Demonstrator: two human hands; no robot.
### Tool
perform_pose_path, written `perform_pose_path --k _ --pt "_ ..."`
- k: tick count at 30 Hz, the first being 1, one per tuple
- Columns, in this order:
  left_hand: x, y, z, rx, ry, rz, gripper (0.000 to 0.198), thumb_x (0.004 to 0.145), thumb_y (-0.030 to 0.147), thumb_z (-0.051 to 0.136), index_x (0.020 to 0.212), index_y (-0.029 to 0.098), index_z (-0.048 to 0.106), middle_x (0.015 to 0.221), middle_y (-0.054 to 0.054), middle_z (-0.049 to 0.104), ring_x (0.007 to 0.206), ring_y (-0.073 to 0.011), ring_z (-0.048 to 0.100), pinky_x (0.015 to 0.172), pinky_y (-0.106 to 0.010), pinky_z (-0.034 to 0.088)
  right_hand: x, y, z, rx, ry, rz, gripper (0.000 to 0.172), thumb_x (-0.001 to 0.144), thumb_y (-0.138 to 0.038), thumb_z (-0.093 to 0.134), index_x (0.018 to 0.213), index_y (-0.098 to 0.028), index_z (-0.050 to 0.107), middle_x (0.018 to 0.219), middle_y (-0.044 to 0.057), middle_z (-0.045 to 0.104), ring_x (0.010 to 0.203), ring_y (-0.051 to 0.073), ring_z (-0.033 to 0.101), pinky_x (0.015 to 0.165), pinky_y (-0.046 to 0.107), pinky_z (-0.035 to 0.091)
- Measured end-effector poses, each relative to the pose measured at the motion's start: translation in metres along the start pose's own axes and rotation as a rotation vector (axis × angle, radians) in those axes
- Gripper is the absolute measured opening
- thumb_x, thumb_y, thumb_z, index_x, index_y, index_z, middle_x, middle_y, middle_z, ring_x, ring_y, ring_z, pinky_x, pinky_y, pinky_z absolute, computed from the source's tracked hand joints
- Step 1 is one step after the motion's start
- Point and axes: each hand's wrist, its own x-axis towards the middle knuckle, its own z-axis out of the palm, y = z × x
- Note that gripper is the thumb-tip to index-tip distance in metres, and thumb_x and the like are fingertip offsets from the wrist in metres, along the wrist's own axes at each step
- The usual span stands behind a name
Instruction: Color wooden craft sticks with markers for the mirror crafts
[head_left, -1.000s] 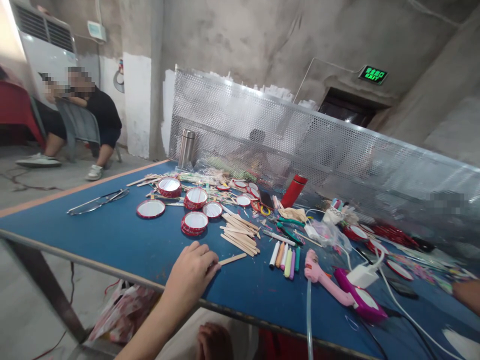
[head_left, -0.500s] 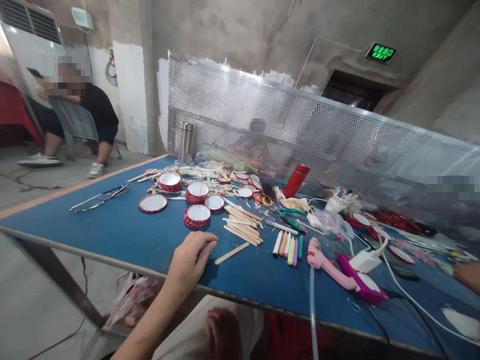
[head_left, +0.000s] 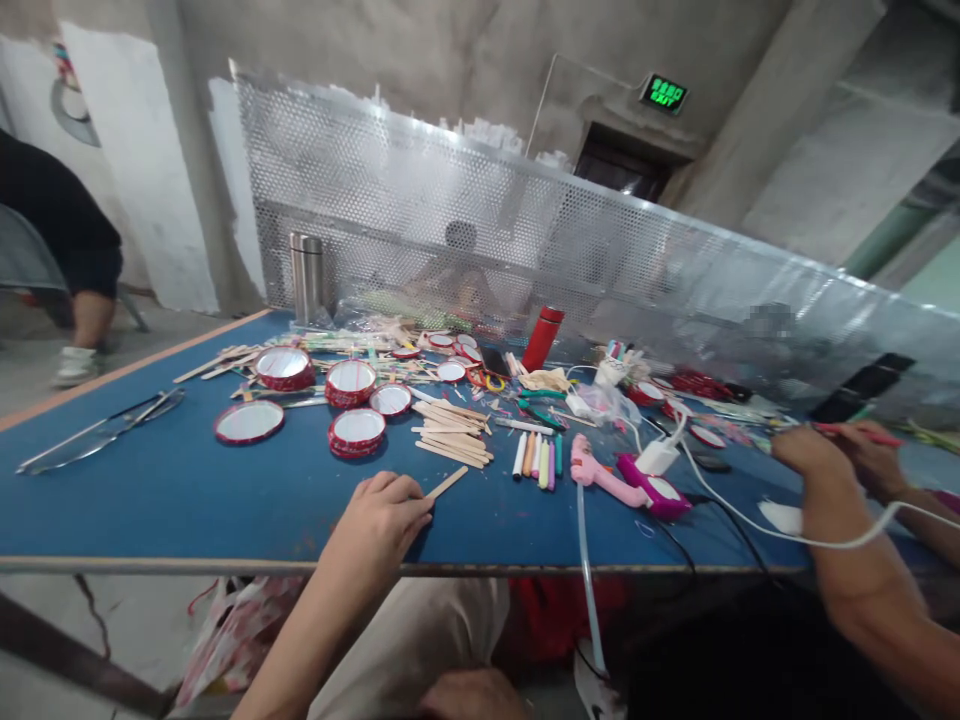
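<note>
We have our left hand (head_left: 386,510) low over the near part of the table (head_left: 225,520), thumb and fingers drawn narrow on the near end of a single stick (head_left: 450,482). The stick points away from us, toward the loose pile of sticks (head_left: 454,435) just beyond it. Our right hand (head_left: 476,695) lies low at our lap, cut off by the bottom edge, so we cannot tell whether it is wide or narrow.

As for progress, we judge the work on this stick to be at an early point: it is set apart from the pile, with nothing visibly joined to it. The pile's other sticks lie loose. The red-rimmed discs (head_left: 358,428) near it, some stacked, look covered and put aside. The markers (head_left: 540,460) lie in a row, and the pink glue gun (head_left: 600,475) rests on the table, out of our hands.
</note>
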Motion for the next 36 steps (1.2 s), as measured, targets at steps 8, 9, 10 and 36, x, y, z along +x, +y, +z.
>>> perform_pose_path --k 8,9,10,36 --pt "0.008 -0.01 0.003 -0.017 -0.043 -0.191 0.01 0.083 0.023 0.063 0.088 0.018 0.07 0.084 -0.006 0.065 0.08 -0.0212 0.057 0.076 -0.032 0.043 -0.006 -0.015 0.004 -0.13 -0.068 -0.024 0.042 0.092 -0.048 0.036 0.066 -0.039 0.069 0.047 -0.005 0.057 0.068 0.019 0.067 0.049 0.026 0.048" --pt "0.01 -0.01 0.002 -0.002 -0.064 -0.208 0.009 0.082 0.023 0.063 0.087 0.018 0.069 0.083 -0.006 0.066 0.08 -0.0216 0.058 0.076 -0.033 0.043 -0.025 -0.022 0.025 -0.143 -0.085 -0.023 0.04 0.092 -0.048 0.037 0.07 -0.038 0.07 0.053 -0.005 0.061 0.071 0.02 0.068 0.053 0.027 0.05" --pt "0.012 -0.009 0.0 0.014 -0.087 -0.22 0.008 0.082 0.023 0.063 0.084 0.018 0.068 0.083 -0.006 0.066 0.08 -0.0218 0.058 0.077 -0.033 0.042 -0.043 -0.028 0.047 -0.156 -0.105 -0.024 0.035 0.091 -0.047 0.041 0.075 -0.036 0.071 0.06 -0.004 0.066 0.074 0.02 0.068 0.058 0.028 0.052" --pt "0.022 0.0 -0.011 -0.048 -0.049 -0.552 0.018 0.095 0.025 0.035 0.095 0.02 0.052 0.071 -0.002 0.068 0.066 -0.0186 0.064 0.059 -0.026 0.039 -0.054 0.045 0.125 -1.028 -0.099 -0.065 0.029 0.091 -0.01 0.04 0.107 -0.016 0.062 0.107 0.011 0.069 0.094 0.025 0.064 0.078 0.036 0.041"
